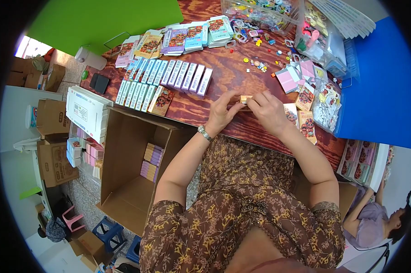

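Observation:
Both my hands meet at the table's front edge, around a small tan-orange carton (245,98) seen end-on. My left hand (223,112) pinches its left side between thumb and fingers. My right hand (268,110) has its fingers closed over the right end and hides much of it. Just beside my right hand lie an orange printed carton (307,124), another orange carton (305,96) and a paler one (290,112). Left of my hands, slim cartons (187,76) stand in tight rows, with a brown-orange carton (161,101) at the near end.
Flat cartons (196,36) lie fanned at the back. Loose small trinkets (258,65), pastel cards (289,79), a bag of white pieces (327,107) and clear bins (321,45) fill the right side. An open cardboard box (123,173) stands below the table's left edge.

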Available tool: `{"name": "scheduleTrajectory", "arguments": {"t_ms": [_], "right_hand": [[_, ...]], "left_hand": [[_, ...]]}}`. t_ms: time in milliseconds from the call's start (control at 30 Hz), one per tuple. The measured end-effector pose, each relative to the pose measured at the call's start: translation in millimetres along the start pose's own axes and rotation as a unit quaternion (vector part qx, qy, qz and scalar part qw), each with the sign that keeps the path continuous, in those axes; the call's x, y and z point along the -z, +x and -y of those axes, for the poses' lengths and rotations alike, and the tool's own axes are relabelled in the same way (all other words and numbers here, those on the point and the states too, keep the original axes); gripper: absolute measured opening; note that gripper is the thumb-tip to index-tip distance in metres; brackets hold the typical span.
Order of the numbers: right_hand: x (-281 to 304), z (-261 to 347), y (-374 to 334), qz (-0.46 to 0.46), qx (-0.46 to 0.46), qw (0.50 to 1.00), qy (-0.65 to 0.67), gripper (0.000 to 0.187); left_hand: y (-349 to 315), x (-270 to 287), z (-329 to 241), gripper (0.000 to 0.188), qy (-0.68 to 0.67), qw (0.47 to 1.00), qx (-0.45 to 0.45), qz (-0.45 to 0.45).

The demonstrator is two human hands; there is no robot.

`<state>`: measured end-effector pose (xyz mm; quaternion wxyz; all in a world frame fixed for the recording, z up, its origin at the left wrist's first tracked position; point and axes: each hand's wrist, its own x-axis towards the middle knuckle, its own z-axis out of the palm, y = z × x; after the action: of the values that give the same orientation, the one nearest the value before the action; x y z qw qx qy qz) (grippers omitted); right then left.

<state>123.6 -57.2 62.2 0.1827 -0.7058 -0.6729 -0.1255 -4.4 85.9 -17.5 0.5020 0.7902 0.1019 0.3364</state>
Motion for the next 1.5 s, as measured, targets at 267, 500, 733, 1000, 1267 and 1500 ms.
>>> {"name": "scheduleTrajectory", "arguments": {"t_ms": [267,500,733,1000,1267,1500], "right_hand": [[2,-1,4,-0.002,-0.03,0.999,0.021,0.028],[-4,8,4,-0.017,-0.003,1.0,0.004,0.009],[1,-14,-2,-0.024,-0.034,0.987,0.154,0.021],[-5,-37,-38,-0.021,-0.193,0.929,0.314,0.025],[-4,-37,-28,-0.027,-0.132,0.972,0.194,0.017],[2,-28,-29,-0.027,-0.028,0.997,0.062,0.022]], "left_hand": [[2,-2,0,0.047,0.008,1.0,-0.016,-0.004],[4,1,1,0.049,0.039,0.998,-0.047,-0.001],[10,6,-3,0.031,0.088,0.989,-0.122,0.017],[10,4,-7,0.032,0.097,0.988,-0.115,0.024],[11,5,-10,0.033,0.114,0.984,-0.132,0.029],[9,2,-10,0.031,0.135,0.98,-0.143,0.015]]}}
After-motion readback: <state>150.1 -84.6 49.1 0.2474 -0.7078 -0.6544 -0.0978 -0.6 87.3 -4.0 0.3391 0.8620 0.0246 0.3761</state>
